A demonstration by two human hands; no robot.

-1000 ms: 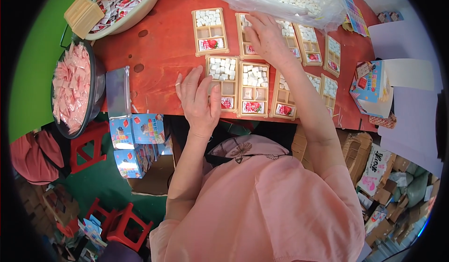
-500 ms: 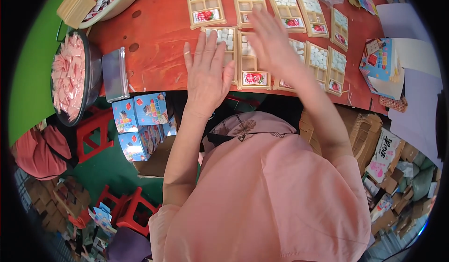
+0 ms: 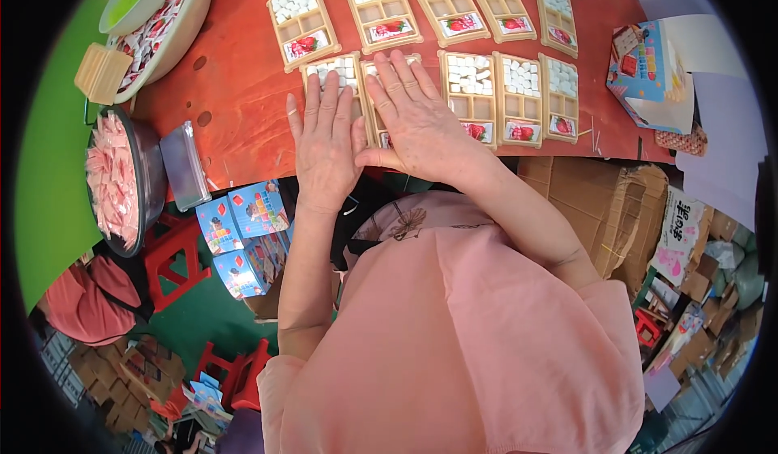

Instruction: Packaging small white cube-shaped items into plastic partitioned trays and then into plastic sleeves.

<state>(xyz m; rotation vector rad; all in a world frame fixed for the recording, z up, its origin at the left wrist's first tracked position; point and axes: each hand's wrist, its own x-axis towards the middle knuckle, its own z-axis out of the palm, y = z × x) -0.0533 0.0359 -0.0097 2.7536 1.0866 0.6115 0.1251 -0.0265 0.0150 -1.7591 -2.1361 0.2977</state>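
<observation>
My left hand (image 3: 326, 142) lies flat, fingers stretched out, over a beige compartment tray (image 3: 305, 72) of white marshmallow-like pieces in the near row. Beside it my right hand (image 3: 421, 126) rests palm down on the neighbouring tray (image 3: 370, 118), fingers extended and thumb toward the left hand. Both hands hold nothing and hide most of these two trays. Farther right in the same row stand several similar trays (image 3: 470, 107), with white pieces at the top, bare cells in the middle and a red-and-white strawberry sachet (image 3: 478, 132) at the bottom.
Behind is another row of filled trays (image 3: 381, 8). At left are a basin (image 3: 198, 17) of sachets, a dark tub (image 3: 154, 162) of pink packets and a clear container (image 3: 185, 166). Blue printed boxes (image 3: 259, 208) sit below the table edge; an open blue box (image 3: 648, 69) stands at right.
My right hand has come down and left from above the trays to lie flat beside the left hand. The left hand stays outstretched. The whole view has shifted somewhat.
</observation>
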